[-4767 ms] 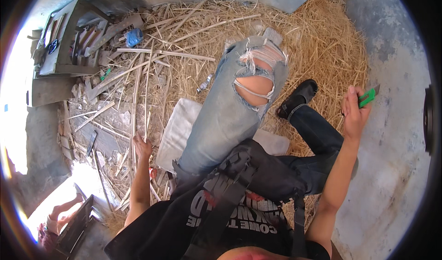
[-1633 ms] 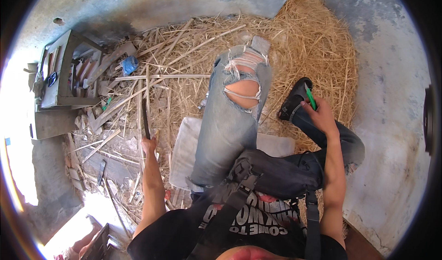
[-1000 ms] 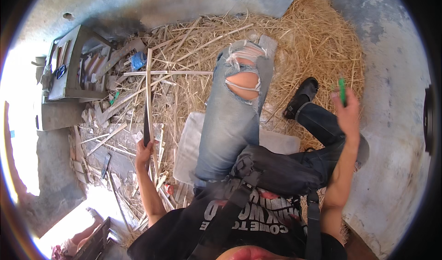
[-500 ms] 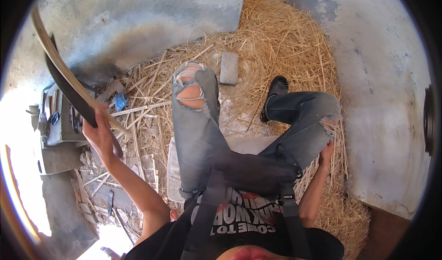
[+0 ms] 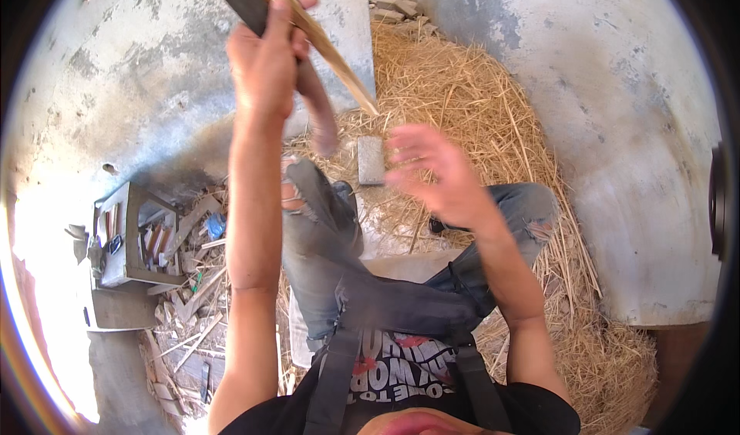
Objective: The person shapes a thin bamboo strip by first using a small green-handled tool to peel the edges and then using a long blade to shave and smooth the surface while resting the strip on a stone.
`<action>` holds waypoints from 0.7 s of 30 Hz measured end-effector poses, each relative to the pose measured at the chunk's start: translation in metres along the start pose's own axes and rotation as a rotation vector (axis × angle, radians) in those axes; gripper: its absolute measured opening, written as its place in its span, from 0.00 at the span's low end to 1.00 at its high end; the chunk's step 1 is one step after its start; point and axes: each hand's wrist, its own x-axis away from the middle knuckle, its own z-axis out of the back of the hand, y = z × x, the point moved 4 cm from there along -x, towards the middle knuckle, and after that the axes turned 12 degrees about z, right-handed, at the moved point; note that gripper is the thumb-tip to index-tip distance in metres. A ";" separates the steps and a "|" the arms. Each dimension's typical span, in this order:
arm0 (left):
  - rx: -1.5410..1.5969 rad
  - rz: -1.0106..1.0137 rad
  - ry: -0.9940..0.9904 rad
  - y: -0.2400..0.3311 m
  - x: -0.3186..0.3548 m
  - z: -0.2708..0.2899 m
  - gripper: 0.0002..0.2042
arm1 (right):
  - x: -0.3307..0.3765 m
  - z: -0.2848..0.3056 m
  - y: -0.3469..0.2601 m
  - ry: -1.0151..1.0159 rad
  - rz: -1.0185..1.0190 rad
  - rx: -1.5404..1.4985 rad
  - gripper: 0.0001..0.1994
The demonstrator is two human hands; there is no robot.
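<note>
My left hand point(image 5: 266, 61) is raised at the upper left, its fingers closed round a tool with a long, flat dark blade point(image 5: 240, 2). The tool's curved brown handle point(image 5: 316, 111) sticks out below the hand, blurred. Against the same hand runs a pale wooden strip point(image 5: 339, 63), slanting from the upper edge down to the right. The far ends of blade and strip lie outside the view. My right hand point(image 5: 432, 169), smeared a little by motion, hovers open with fingers apart, just below the strip's lower end and touching nothing.
A grey block point(image 5: 371, 161) lies on the floor beyond my knees. Straw point(image 5: 462, 88) is heaped along the walls. At the left stands a small wooden cabinet point(image 5: 127, 231) holding several items, with a blue crumpled thing point(image 5: 216, 225) and wood scraps point(image 5: 185, 342) near it.
My left hand has swung up and to the right, carrying the dark-bladed tool and the wooden strip. My right hand has left my right knee and risen toward the middle.
</note>
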 end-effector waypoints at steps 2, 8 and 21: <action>-0.010 0.059 0.004 -0.024 0.013 -0.022 0.18 | -0.011 -0.040 0.012 -0.003 0.067 0.020 0.22; -0.092 0.285 -0.206 -0.090 0.038 -0.042 0.31 | -0.012 -0.046 0.064 0.274 -0.187 -0.234 0.17; -0.131 0.581 -0.403 -0.248 0.003 0.037 0.41 | 0.087 0.006 0.045 0.060 -0.584 -0.700 0.10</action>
